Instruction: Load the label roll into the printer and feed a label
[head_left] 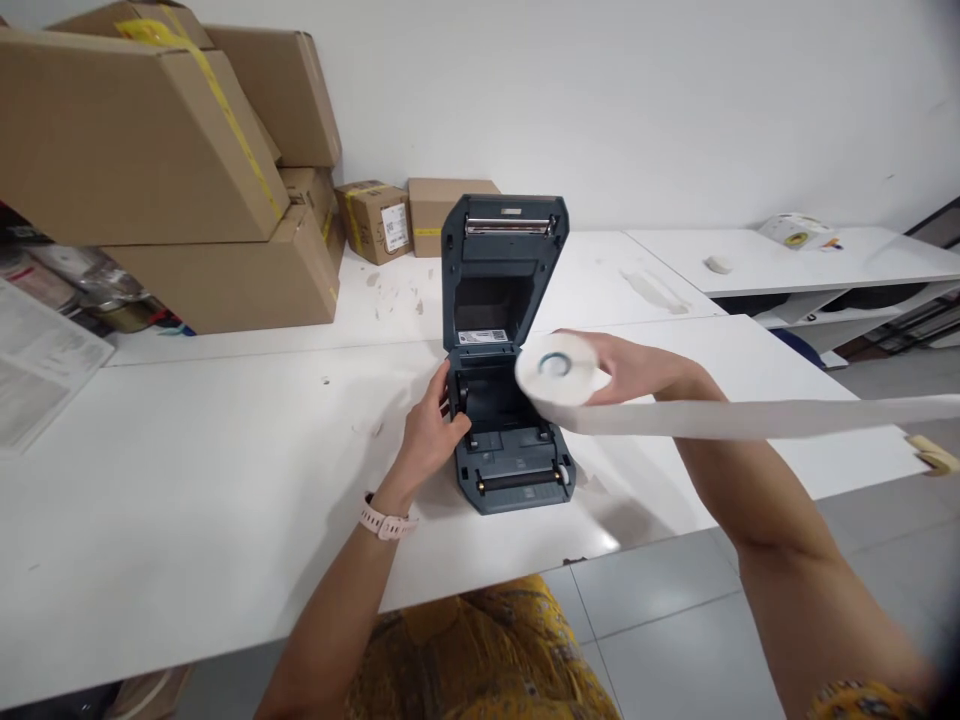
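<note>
My right grip [630,366] clasps a white roll [553,392]
My left grip [433,430] holds the open printer [504,452] by its left edge.

I find the white table [187,480] bearing an open printer [517,462] against my left fingers [437,386], cardboard boxes [225,285] beyond them.

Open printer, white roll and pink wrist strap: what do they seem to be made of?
Printer: probably plastic, matte dark grey, with molded edges; the bar in its raised lid shines like metal. Roll: likely paper, matte white, its thin strip trailing. Strap: perhaps smooth silicone or rubber, pale pink, with small holes.
</note>
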